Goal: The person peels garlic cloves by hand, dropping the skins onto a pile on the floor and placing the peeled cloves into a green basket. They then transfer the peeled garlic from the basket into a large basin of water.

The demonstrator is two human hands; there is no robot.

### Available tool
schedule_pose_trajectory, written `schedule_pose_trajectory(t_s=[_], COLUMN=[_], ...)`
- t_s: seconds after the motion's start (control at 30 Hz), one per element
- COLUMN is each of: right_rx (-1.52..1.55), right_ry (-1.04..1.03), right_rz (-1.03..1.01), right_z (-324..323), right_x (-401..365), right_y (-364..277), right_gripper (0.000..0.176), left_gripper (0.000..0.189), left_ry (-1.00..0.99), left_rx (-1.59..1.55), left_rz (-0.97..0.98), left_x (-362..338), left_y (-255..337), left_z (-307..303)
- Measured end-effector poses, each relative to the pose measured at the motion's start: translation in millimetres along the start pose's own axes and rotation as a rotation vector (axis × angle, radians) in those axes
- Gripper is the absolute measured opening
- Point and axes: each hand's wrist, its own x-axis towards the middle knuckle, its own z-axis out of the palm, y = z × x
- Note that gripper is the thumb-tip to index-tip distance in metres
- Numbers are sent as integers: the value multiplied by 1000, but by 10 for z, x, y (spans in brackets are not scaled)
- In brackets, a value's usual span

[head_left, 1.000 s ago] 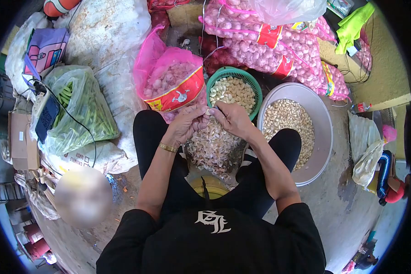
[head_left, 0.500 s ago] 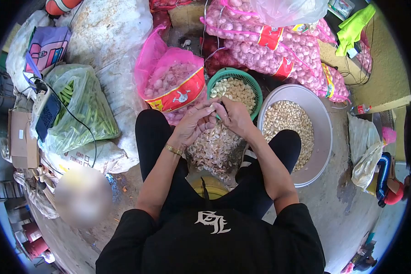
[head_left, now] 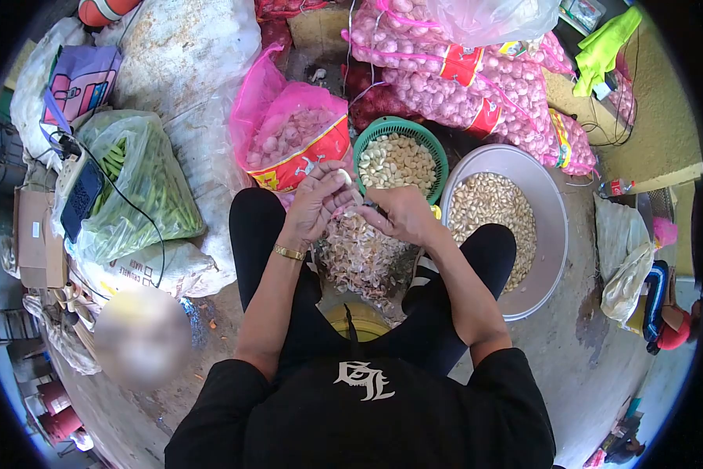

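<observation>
My left hand [head_left: 318,205], with a gold bracelet at the wrist, pinches a pale garlic clove [head_left: 343,177] between thumb and fingers. Close beside it, my right hand [head_left: 404,215] is closed around a small dark tool [head_left: 379,209], mostly hidden by the fingers. Below both hands lies a heap of garlic skins [head_left: 363,254] between my feet. Just beyond them stands a green basket [head_left: 446,160] holding peeled cloves [head_left: 398,162]. To the right, a large pale tub [head_left: 553,234] contains many cloves [head_left: 496,219] that look tan and white.
An open pink mesh bag of garlic [head_left: 293,144] stands ahead on the left. Full garlic sacks [head_left: 476,90] are stacked at the back right. At left are a plastic bag of green pods [head_left: 144,184] and a phone [head_left: 82,199] with a cable.
My hands have lowered slightly and drawn a little apart. The left hand has turned, so the clove now shows at its fingertips. The right hand has moved down, away from the green basket.
</observation>
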Motion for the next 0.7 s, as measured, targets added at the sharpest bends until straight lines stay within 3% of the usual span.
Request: schedule_pose_trajectory(t_s=[0.07, 0.2, 0.37, 0.53, 0.7], right_rx=[-39, -70, 9, 26, -103], right_ry=[-36, -91, 36, 3, -100], right_rz=[-48, 77, 36, 174, 148], right_z=[-11, 32, 133, 201, 94], right_x=[-12, -58, -67, -23, -26], right_y=[-12, 11, 49, 54, 15], right_gripper=[26, 33, 36, 35, 34], left_gripper=[24, 21, 29, 36, 35], left_ry=[21, 8, 15, 43, 5], left_rx=[-24, -10, -87, -115, -133], left_rz=[59, 144, 94, 57, 65], left_x=[23, 16, -17, -15, -3], left_y=[15, 66, 71, 63, 62], left_z=[-5, -52, -8, -22, -52])
